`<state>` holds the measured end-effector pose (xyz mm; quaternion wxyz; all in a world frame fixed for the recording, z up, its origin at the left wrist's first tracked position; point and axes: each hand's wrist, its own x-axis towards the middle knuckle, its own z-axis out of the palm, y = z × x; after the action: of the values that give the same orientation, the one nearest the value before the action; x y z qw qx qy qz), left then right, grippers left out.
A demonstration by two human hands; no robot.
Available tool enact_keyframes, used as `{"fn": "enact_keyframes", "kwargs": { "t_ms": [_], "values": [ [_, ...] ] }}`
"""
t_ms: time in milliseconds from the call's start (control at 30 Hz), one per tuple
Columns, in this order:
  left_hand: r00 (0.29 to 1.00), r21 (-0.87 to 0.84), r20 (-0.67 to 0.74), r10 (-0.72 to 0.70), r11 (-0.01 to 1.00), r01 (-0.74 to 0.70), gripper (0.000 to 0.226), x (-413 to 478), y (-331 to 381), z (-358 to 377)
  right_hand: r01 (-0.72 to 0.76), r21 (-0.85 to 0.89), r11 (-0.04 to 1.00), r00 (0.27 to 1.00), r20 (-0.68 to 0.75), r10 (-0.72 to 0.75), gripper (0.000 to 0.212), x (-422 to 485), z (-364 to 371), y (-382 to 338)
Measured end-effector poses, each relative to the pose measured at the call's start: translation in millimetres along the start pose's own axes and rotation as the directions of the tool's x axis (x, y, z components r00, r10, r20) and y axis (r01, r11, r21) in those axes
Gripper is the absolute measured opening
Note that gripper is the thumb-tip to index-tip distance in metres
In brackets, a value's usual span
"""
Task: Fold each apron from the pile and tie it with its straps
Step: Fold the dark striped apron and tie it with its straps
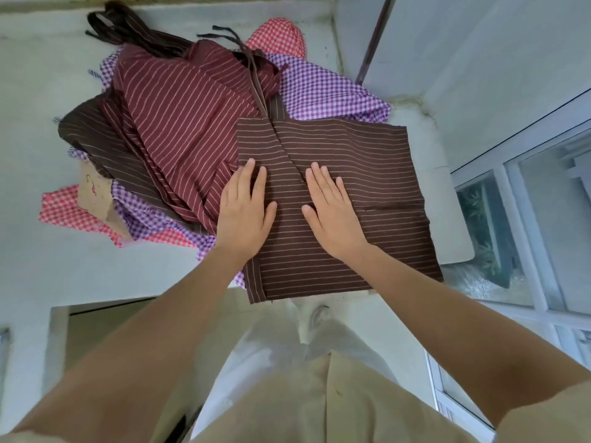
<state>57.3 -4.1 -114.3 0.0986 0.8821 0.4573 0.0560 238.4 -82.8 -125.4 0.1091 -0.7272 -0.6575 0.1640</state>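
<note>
A brown apron with thin pale stripes [361, 161] lies folded into a rough rectangle at the near right of the white surface [38, 116]. My left hand [246, 212] presses flat on its left part, fingers straight. Beside it, my right hand [332, 209] lies flat on the middle of the same apron. A brown strap [256, 81] runs from the apron's top edge up over the pile. The pile [179, 123] sits to the left and behind: a maroon striped apron on top, another brown striped one, purple checked and red checked ones under them.
A bundle of dark striped straps [128, 27] lies at the far left of the pile. A piece of brown cardboard [99, 196] pokes out at the pile's left. A window with white frames [527, 219] is on the right, just past the surface's edge.
</note>
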Motion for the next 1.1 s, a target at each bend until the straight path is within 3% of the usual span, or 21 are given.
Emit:
{"fn": "enact_keyframes", "kwargs": {
  "t_ms": [67, 133, 233, 333, 400, 500, 600, 667, 700, 767, 833, 1000, 1100],
  "values": [
    [0.988, -0.043, -0.134, -0.082, 0.996, 0.077, 0.051, -13, 7, -5, -0.02, 0.073, 0.997, 0.998, -0.057, 0.024, 0.058, -14, -4, -5],
    [0.966, -0.118, -0.183, -0.183, 0.979, 0.164, 0.045, -25, 15, -9, -0.006, 0.107, 0.994, 0.996, -0.084, 0.015, 0.058, -28, -4, -8],
    [0.898, -0.307, -0.116, -0.425, 0.875, 0.374, 0.04, -35, 27, -17, 0.002, 0.125, 0.992, 0.993, -0.117, 0.013, 0.058, -42, -5, -12],
    [0.811, -0.387, -0.013, -0.585, 0.751, 0.535, 0.04, -43, 31, -24, -0.034, 0.19, 0.981, 0.988, -0.138, 0.061, 0.056, -53, -8, -13],
    [0.774, -0.396, 0.064, -0.63, 0.696, 0.599, 0.042, -49, 32, -26, -0.102, 0.267, 0.958, 0.992, -0.045, 0.118, 0.055, -57, -10, -11],
    [0.752, -0.368, 0.146, -0.643, 0.67, 0.645, 0.048, -54, 29, -27, -0.26, 0.423, 0.868, 0.958, 0.224, 0.177, 0.055, -57, -13, -7],
    [0.765, -0.539, 0.298, -0.571, 0.56, 0.629, 0.047, -53, 26, -31, -0.334, 0.517, 0.788, 0.931, 0.309, 0.192, 0.057, -54, -12, 0],
    [0.839, -0.73, 0.367, -0.402, 0.434, 0.528, 0.043, -50, 31, -36, -0.376, 0.573, 0.728, 0.917, 0.341, 0.206, 0.058, -53, -12, 3],
    [0.886, -0.782, 0.343, -0.311, 0.428, 0.453, 0.043, -47, 35, -40, -0.392, 0.601, 0.697, 0.912, 0.354, 0.208, 0.059, -52, -12, 5],
    [0.949, -0.828, 0.273, -0.161, 0.462, 0.317, 0.045, -38, 51, -47, -0.425, 0.668, 0.611, 0.9, 0.382, 0.208, 0.058, -52, -16, 6],
    [0.967, -0.842, 0.247, -0.07, 0.478, 0.25, 0.05, -26, 78, -54, -0.463, 0.744, 0.482, 0.886, 0.411, 0.216, 0.056, -50, -22, 4],
    [0.969, -0.73, 0.244, -0.044, 0.649, 0.213, 0.067, 5, 146, -48, -0.489, 0.848, 0.204, 0.858, 0.425, 0.29, 0.043, -52, -49, 19],
    [0.961, -0.645, 0.269, -0.054, 0.731, 0.222, 0.072, 13, 170, -41, -0.429, 0.85, 0.306, 0.846, 0.26, 0.465, 0.039, -63, -64, 37]
  ]
}}
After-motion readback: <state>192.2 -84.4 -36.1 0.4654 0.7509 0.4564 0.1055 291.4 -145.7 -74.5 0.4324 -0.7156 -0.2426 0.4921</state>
